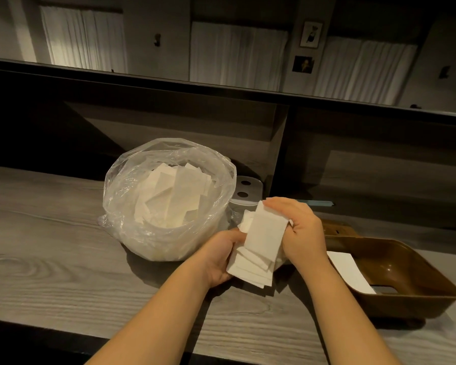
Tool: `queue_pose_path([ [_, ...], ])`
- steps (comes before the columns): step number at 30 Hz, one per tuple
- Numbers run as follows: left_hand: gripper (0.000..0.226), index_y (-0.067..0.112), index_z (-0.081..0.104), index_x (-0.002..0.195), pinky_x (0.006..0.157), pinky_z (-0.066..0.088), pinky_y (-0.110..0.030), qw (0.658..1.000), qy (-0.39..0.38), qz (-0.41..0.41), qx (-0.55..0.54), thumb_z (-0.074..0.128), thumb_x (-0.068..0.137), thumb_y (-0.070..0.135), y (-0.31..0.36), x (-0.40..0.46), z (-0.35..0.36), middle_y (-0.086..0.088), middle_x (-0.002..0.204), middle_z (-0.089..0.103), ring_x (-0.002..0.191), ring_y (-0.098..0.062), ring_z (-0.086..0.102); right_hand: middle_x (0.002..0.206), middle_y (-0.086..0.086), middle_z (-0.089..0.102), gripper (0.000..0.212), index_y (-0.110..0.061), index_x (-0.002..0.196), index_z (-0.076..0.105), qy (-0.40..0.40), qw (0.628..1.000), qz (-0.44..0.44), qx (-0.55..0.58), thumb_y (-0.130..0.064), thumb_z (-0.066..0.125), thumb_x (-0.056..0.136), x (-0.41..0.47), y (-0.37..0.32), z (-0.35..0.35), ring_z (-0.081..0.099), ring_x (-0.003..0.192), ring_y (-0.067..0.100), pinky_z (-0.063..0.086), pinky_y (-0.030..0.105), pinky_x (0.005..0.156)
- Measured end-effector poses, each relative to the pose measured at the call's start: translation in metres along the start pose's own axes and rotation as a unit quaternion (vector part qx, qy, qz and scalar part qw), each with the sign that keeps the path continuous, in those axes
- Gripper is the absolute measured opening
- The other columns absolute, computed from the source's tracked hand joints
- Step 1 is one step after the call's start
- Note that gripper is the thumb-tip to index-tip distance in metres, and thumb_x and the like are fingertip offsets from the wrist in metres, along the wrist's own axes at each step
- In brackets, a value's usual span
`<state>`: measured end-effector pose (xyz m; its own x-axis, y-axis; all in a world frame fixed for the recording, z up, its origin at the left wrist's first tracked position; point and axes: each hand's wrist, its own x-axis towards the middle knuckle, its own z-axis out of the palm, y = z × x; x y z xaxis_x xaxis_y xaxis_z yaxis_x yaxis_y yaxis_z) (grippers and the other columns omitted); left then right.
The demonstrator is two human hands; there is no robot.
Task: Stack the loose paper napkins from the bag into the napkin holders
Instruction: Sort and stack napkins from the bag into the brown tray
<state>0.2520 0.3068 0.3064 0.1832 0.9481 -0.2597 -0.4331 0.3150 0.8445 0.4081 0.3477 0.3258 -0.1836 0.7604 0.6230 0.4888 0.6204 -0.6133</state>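
Note:
A clear plastic bag (pixel 132 219) stands open on the wooden counter, with several loose white napkins (pixel 174 198) inside. Just right of it, both hands hold a fanned bunch of white napkins (pixel 258 246) above the counter. My left hand (pixel 221 255) grips the bunch from below and the left. My right hand (pixel 302 230) curls over its upper right edge. A brown plastic napkin holder (pixel 416 275) lies at the right, with one white napkin (pixel 349 272) inside it.
The grey wood-grain counter (pixel 50 254) runs across the view, its front edge near the bottom. A grey container with two dark holes (pixel 245 193) sits behind the bag. A raised ledge and shelf wall (pixel 274 133) close off the back.

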Motion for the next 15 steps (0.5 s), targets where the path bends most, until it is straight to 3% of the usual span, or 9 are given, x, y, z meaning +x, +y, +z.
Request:
queue_pose_path([
  [4,0.032,0.010,0.063,0.122,0.074,0.058,-0.039,1.000,-0.004,-0.014,-0.025,0.051,0.100,0.029,0.002,-0.002,0.000,-0.014,0.106,0.073,0.098,-0.031,0.070,0.139,-0.008,0.053,0.033,-0.027,0.128,0.064,-0.028,0.996,0.057,-0.069,-0.017,0.056,0.097,0.002,0.007,0.005,0.040,0.131,0.015,0.034,0.032,0.103],
  [6,0.038,0.010,0.062,0.124,0.072,0.057,-0.037,0.999,-0.004,-0.013,-0.029,0.050,0.101,0.037,0.002,-0.002,0.001,-0.015,0.110,0.073,0.099,-0.031,0.070,0.146,-0.005,0.047,0.043,-0.029,0.135,0.057,-0.023,0.990,0.095,-0.104,-0.008,0.055,0.097,0.003,0.006,0.006,0.035,0.137,0.019,0.034,0.035,0.107],
  [9,0.026,0.011,0.060,0.120,0.074,0.058,-0.038,0.999,0.021,0.016,0.024,0.057,0.098,0.024,0.000,-0.002,-0.001,-0.014,0.103,0.075,0.093,-0.029,0.072,0.151,-0.005,0.039,0.061,-0.027,0.141,0.051,-0.008,0.986,0.140,-0.092,0.010,0.050,0.093,0.006,-0.002,0.002,0.031,0.140,0.018,0.035,0.032,0.109],
  [11,0.021,0.012,0.058,0.118,0.073,0.058,-0.038,0.998,0.040,0.031,0.042,0.057,0.098,0.019,-0.001,0.000,-0.002,-0.012,0.101,0.076,0.091,-0.029,0.072,0.147,-0.006,0.042,0.058,-0.025,0.134,0.057,0.020,0.991,0.104,-0.088,0.012,0.047,0.091,0.001,-0.007,0.000,0.032,0.138,0.017,0.032,0.027,0.109],
  [13,0.022,0.012,0.057,0.120,0.072,0.058,-0.039,0.996,0.062,0.042,0.041,0.056,0.099,0.018,-0.002,0.003,-0.002,-0.014,0.103,0.075,0.092,-0.030,0.072,0.130,-0.011,0.053,0.047,-0.028,0.118,0.064,0.038,0.997,0.009,-0.072,0.004,0.047,0.089,-0.006,-0.010,-0.003,0.042,0.128,0.011,0.034,0.022,0.105],
  [15,0.026,0.012,0.056,0.124,0.071,0.058,-0.040,0.996,0.071,0.052,0.031,0.057,0.099,0.020,-0.002,0.005,-0.002,-0.015,0.106,0.074,0.094,-0.031,0.072,0.115,-0.023,0.054,0.029,-0.038,0.107,0.061,-0.035,0.997,-0.047,-0.057,-0.016,0.052,0.090,-0.011,-0.013,-0.007,0.046,0.117,0.001,0.039,0.031,0.104],
])
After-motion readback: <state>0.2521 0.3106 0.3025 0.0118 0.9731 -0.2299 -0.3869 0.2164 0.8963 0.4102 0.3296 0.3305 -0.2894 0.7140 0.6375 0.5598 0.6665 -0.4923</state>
